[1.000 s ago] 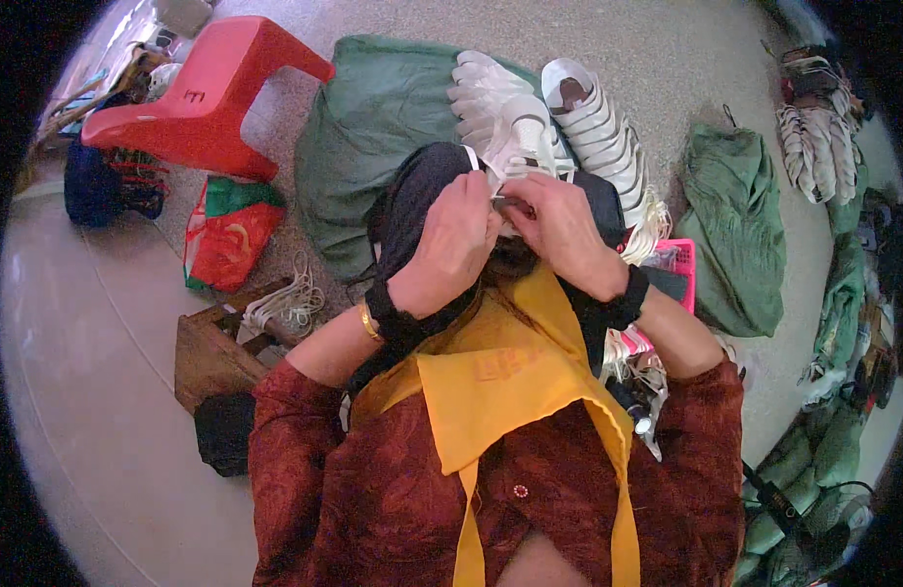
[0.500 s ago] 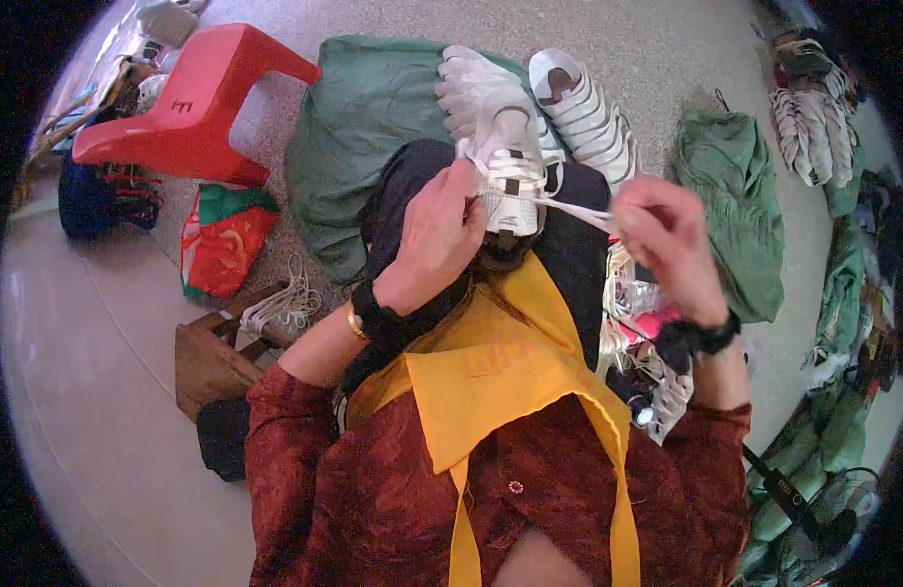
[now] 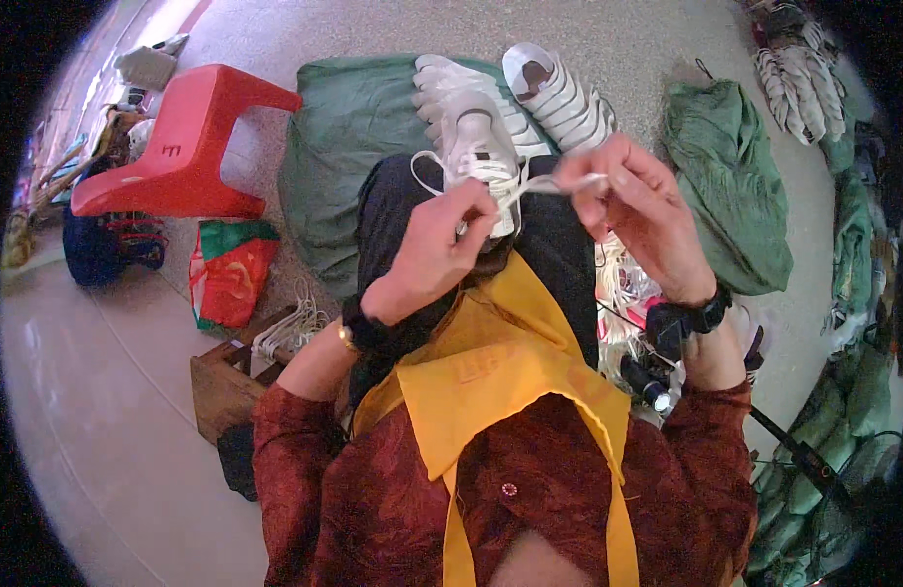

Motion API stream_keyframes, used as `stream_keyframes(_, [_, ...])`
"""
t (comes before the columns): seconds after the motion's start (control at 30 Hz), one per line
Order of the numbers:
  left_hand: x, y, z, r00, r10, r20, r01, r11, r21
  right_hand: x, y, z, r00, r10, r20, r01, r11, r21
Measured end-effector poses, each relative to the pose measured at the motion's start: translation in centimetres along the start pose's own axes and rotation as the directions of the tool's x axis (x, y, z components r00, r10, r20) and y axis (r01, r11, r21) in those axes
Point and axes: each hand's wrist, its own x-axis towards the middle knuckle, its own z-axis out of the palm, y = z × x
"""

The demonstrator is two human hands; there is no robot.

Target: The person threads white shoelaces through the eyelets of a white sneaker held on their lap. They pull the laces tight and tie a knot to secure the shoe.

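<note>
A white-and-grey sneaker [image 3: 476, 137] rests across my dark-trousered lap, its toe nearer to me, with white laces threaded through it. My left hand [image 3: 439, 243] is closed at the near end of the sneaker, the fingers pinched on a white shoelace at the lower eyelets; the exact grip is partly hidden. Off to the right of the sneaker, my right hand [image 3: 652, 210] pinches the shoelace [image 3: 541, 184], which runs from the sneaker to its fingertips. Those fingertips are slightly blurred. A loop of lace stands out at the sneaker's left side.
Two rows of nested white shoe pieces [image 3: 567, 106] lie on a green cloth sack [image 3: 339, 127] ahead. To the left are a red plastic chair [image 3: 182, 147], a red-green bag [image 3: 234, 274] and a wooden stool [image 3: 221, 391] with laces. Another green sack [image 3: 725, 186] lies right; a lit flashlight [image 3: 647, 386] sits by my right forearm.
My right hand has come in leftward, and the lace between it and the sneaker is shorter and less taut. My left hand has shifted slightly down the sneaker. The whole view has tilted slightly.
</note>
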Motion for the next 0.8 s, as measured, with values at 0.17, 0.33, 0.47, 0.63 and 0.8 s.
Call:
stream_keyframes(0.17, [-2.8, 0.3, -5.5, 0.986, -0.156, 0.058, 0.153, 0.987, 0.042, -2.9, 2.5, -9.7, 0.961, 0.236, -0.146, -0.269, 0.921, -0.28])
stream_keyframes(0.33, [-6.3, -1.7, -9.9, 0.839, -0.509, 0.192, 0.541, 0.819, -0.191, -7.0, 3.9, -18.8, 0.912, 0.166, -0.374, -0.29, 0.907, -0.306])
stream_keyframes(0.47, [-4.0, -1.0, -7.7, 0.967, -0.253, -0.031, 0.255, 0.951, 0.176, -5.3, 5.0, -14.1, 0.957, -0.049, -0.287, -0.176, 0.688, -0.704])
stream_keyframes(0.63, [0.0, 0.0, -3.7, 0.99, -0.135, -0.043, 0.142, 0.943, 0.3, -1.4, 7.8, -7.9, 0.982, -0.145, -0.123, -0.002, 0.637, -0.771])
stream_keyframes(0.8, [0.9, -1.9, -2.5, 0.996, -0.087, 0.002, 0.084, 0.967, 0.24, 0.5, 8.7, -4.7, 0.971, -0.237, -0.034, 0.107, 0.558, -0.823])
